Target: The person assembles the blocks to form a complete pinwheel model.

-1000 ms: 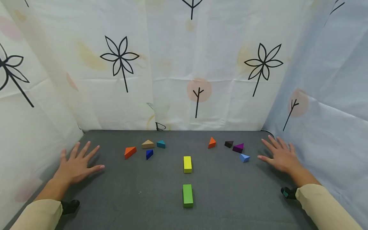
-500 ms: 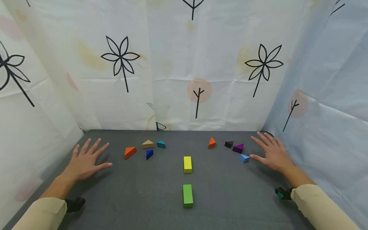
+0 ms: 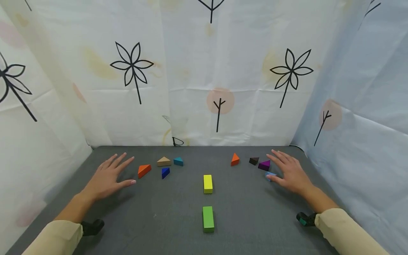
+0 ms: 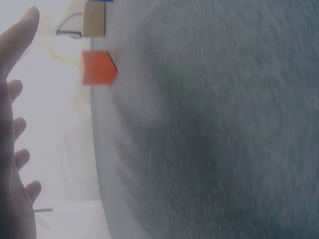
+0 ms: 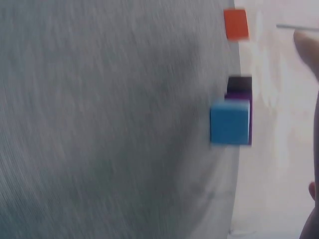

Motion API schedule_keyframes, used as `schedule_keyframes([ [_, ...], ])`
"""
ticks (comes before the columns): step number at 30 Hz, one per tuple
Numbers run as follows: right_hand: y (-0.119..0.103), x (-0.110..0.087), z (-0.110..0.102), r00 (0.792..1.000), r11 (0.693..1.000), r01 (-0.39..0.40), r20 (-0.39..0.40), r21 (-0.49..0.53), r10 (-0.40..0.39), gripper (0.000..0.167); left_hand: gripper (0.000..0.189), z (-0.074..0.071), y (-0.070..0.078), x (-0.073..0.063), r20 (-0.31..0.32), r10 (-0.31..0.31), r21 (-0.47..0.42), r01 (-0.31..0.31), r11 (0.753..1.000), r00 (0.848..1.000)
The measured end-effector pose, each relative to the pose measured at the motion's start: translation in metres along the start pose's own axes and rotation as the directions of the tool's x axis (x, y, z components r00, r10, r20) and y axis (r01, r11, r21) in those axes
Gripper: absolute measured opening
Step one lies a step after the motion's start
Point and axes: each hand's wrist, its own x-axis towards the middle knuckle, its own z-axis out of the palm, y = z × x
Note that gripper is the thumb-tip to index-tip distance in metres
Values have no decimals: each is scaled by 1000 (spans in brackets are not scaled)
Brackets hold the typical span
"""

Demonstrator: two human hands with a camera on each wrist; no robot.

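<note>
My left hand (image 3: 105,179) hovers with spread fingers over the left of the grey table, just left of an orange triangular block (image 3: 144,171). Behind that block lie a tan triangular block (image 3: 164,161), a teal one (image 3: 178,161) and a dark blue one (image 3: 165,173). On the other side, my right hand (image 3: 291,173) is held above the table, fingers extended. Its thumb partly hides a light blue triangular block (image 5: 229,122) in the head view. Close by are a purple triangular block (image 3: 264,165), a dark brown one (image 3: 254,160) and another orange one (image 3: 234,159).
In the middle of the grey table (image 3: 178,219) lie a yellow rectangular block (image 3: 208,184) and, nearer me, a green rectangular block (image 3: 208,219). White cloth (image 3: 191,71) with drawn flowers walls the back and both sides.
Both hands have moved inward, the left one rightward toward the orange block and the right one leftward over the light blue block. The blocks have stayed in place.
</note>
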Motion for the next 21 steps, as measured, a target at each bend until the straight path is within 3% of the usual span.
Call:
schedule_keyframes([
  [6,-18,6,6,999,1000,13,-35,16,-12,74,83,0,18,8,-27,-8,-63,6,998,1000],
  [15,-51,10,15,997,980,15,-72,199,-1,73,79,3,46,17,-61,-26,-235,11,972,998],
  [21,-71,7,24,997,947,28,-82,319,-1,75,74,9,60,19,-129,11,-336,-54,940,992],
])
